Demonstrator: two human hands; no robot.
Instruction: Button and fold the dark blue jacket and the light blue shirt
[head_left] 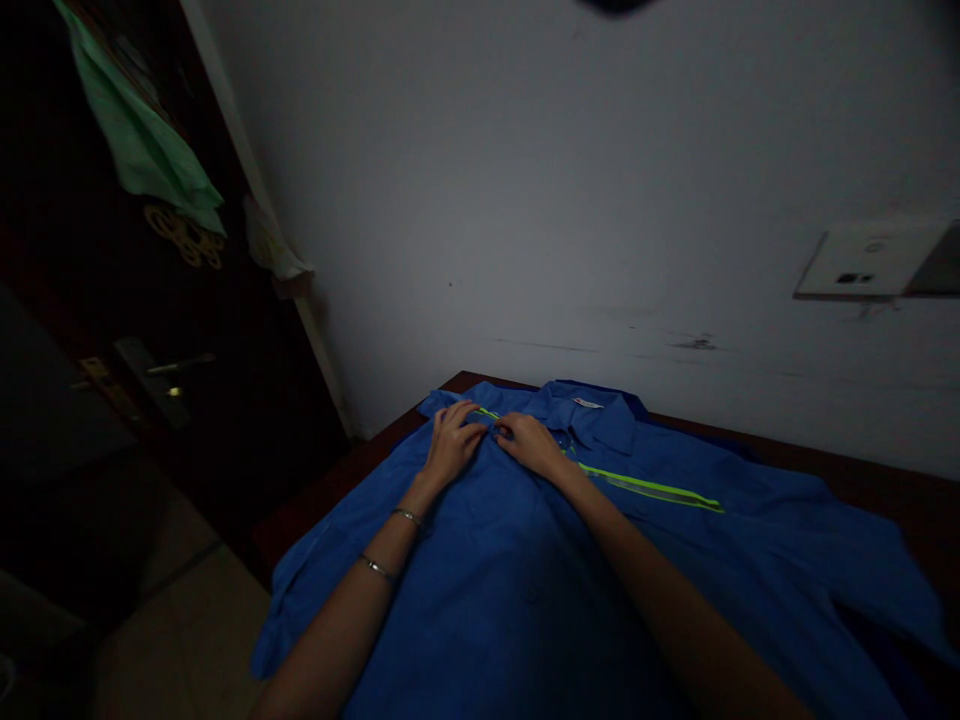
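Note:
A blue work shirt [480, 560] with a collar and a yellow-green reflective stripe [660, 489] lies spread over a dark wooden table. Near the chest stripe on its left side, my left hand [452, 437] pinches the fabric, fingers bent. Just to the right, my right hand [529, 440] also grips the cloth between thumb and fingers. The fingertips of both hands are close together over a small raised fold. Whether a button or pocket edge is between them is too dark to make out. Two bracelets circle my left wrist.
The table's dark edge [465, 380] meets a pale wall [555, 220] behind the shirt. A socket plate [862, 262] is on the wall at right. At left stands a dark door [225, 340] with a metal handle [180, 366] and a hanging green cloth [142, 140].

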